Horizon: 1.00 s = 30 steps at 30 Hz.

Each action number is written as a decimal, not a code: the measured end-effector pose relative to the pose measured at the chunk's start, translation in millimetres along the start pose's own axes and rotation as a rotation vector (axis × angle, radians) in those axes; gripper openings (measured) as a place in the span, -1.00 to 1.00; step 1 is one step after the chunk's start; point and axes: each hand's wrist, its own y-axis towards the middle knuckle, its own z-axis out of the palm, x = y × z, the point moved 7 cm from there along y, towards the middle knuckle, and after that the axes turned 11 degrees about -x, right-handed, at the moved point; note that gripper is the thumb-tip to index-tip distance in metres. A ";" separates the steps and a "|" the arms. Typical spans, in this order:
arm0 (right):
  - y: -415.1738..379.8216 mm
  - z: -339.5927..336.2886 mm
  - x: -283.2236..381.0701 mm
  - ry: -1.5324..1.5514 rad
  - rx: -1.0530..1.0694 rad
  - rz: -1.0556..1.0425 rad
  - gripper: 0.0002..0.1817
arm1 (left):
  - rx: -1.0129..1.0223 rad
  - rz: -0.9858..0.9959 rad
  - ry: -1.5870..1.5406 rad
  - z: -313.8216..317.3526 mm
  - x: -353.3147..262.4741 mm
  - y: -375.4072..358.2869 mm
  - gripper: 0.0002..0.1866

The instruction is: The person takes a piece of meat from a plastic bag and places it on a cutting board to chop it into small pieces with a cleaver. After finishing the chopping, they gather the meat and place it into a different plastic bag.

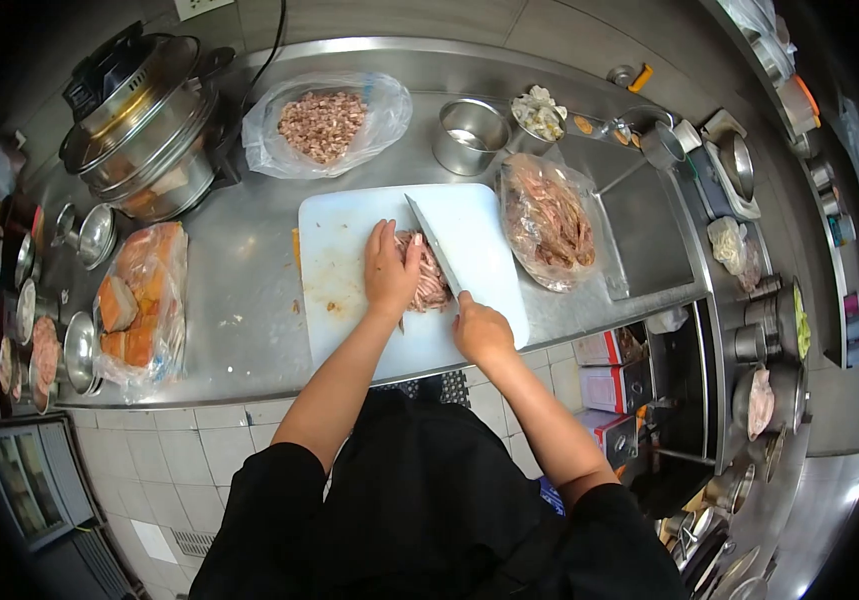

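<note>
The right hand (pixel 483 330) is closed around the handle of a chef's knife (pixel 432 250), at the near right part of the white cutting board (pixel 349 230). The blade points away from the person and slants left, alongside the strips of meat (pixel 433 287); this grip appears to keep the blade aligned with the pile's right side.

The left hand (pixel 391 272) is open, palm down, fingers extended and close together, thumb spread toward the blade. It rests at the left side of the meat, partly covering it, apparently to steady the strips and keep them gathered. Whether the edge touches the meat cannot be determined.

The board lies flat on the steel counter (pixel 239 325), directly in front of the person, presumably to keep both forearms within easy reach. The meat sits right of the board's middle, leaving a stained area at left.

To the left, a clear bag (pixel 173 300) contains orange-brown blocks. To the right, a plastic bag of reddish meat (pixel 549 215) lies between board and sink (pixel 649 230). Beyond the board stand an open bag of diced meat (pixel 321 125) and a steel pot (pixel 469 143); their outer position appears to leave the cutting surface accessible.
</note>
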 end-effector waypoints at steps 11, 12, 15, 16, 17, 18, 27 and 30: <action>45.5 -21.1 -13.9 -0.122 0.151 -0.588 -0.74 | -0.146 -0.125 0.020 -50.2 -1.6 -54.1 -0.35; 48.9 -24.8 -12.3 -0.129 0.160 -0.670 -0.73 | -0.104 -0.158 0.007 -54.8 -1.0 -56.7 -0.34; 62.2 -28.9 -14.3 -0.112 0.204 -0.706 -0.67 | -0.045 -0.103 0.070 -77.1 -7.7 -67.9 -0.33; 66.0 -29.7 -14.4 -0.111 0.222 -0.719 -0.64 | -0.012 -0.020 0.127 -83.6 -9.8 -72.5 -0.31; 71.6 -28.9 -15.3 -0.095 0.276 -0.702 -0.57 | 0.018 0.106 0.160 -91.2 -12.3 -76.1 -0.16; 76.0 -27.8 -15.8 -0.080 0.278 -0.710 -0.57 | 0.020 0.107 0.177 -101.0 -14.4 -78.3 -0.16; 99.1 -21.4 -23.1 0.003 0.313 -0.719 -0.48 | 0.398 0.746 0.408 -46.5 -60.5 -59.7 0.05; 100.7 -19.5 -24.8 0.019 0.310 -0.663 -0.50 | 0.328 0.804 0.370 -39.6 -56.1 -52.1 -0.03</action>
